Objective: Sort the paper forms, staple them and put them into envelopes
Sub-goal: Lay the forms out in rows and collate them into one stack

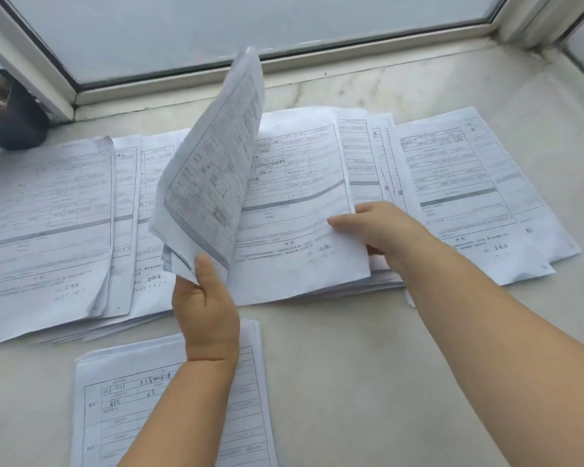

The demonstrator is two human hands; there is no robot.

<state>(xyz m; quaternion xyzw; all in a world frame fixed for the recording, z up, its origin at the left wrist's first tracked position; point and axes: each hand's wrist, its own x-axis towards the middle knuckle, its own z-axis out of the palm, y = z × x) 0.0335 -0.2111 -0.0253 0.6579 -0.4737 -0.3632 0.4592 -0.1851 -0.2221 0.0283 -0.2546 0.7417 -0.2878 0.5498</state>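
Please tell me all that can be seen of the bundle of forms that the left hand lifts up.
The lifted bundle of forms is several thin white paper sheets printed with grey tables and a dark band; the text is too blurred to read. It stands nearly upright and curves, its top edge reaching toward the window. The left hand pinches its lower corner, thumb on the printed side. Its lower sheets look slightly fanned. It rises above the middle pile, whose right edge the right hand grips.

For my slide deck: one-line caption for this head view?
Left hand lifts a sheaf of forms while the right hand holds the middle stack on the marble sill.
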